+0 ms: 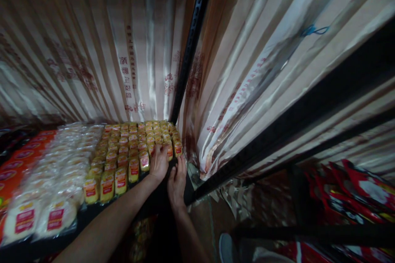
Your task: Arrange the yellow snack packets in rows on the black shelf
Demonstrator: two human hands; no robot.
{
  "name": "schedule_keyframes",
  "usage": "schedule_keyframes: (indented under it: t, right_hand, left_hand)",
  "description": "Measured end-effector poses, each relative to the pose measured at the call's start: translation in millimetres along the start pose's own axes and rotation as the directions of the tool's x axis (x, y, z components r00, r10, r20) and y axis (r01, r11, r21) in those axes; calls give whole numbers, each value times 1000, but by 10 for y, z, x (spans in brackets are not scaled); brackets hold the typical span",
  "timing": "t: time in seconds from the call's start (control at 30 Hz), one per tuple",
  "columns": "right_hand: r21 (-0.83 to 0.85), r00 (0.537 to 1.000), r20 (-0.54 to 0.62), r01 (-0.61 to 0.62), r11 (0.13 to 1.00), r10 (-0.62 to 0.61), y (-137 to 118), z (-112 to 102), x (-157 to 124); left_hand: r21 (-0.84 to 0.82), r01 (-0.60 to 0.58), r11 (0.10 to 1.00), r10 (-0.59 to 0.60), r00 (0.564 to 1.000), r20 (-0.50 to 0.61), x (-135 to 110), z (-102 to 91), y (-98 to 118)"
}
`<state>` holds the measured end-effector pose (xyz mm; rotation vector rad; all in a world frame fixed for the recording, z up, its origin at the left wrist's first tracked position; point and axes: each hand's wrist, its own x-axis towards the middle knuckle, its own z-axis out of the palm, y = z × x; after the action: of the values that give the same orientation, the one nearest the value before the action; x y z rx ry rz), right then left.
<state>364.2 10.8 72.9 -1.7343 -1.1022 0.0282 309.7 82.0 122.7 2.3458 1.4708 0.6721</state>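
Observation:
My left hand rests on the front right corner of a block of yellow packets with red labels lying in rows on a dark shelf. Its fingers curl over the packets at the edge. My right hand is just beside it, fingers stretched up against the shelf's right end by the last packets. Whether either hand grips a packet is hidden.
White packets with red labels fill the shelf to the left, orange-red packs beyond them. A black upright post stands behind; shiny draped plastic sheeting covers the back. Red bags lie lower right.

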Motion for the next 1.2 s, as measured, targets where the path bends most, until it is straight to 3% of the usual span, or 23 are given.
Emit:
schedule_keyframes:
  t: [0.1,0.33,0.6,0.77,0.9,1.07,1.2]
  right_hand:
    - [90,997,-42,-53,995,57,-57,-60,160]
    - [67,987,77,-147,987,141,26,20,532]
    - [18,995,86,-47,999,45,64,129,523]
    - [-42,992,124,-8,999,13,-17,85,574]
    - [-79,996,88,-3,997,10,-89,17,668]
    - [-46,991,25,-129,991,130,-97,6,928]
    - [35,957,57,-286,958,283,-103,81,1091]
  left_hand:
    - [50,-1,999,0,1000,24,17,-11,37]
    - [51,33,998,-34,999,21,19,21,75]
    - [8,54,998,-54,998,-9,1,43,34]
    - [17,39,999,-38,999,-24,-7,43,-7]
    - [37,12,999,-10,999,-50,-3,63,-35]
    - [26,-18,999,20,998,-58,-21,78,-28]
    - [1,-12,1000,12,995,-96,-49,145,-40]
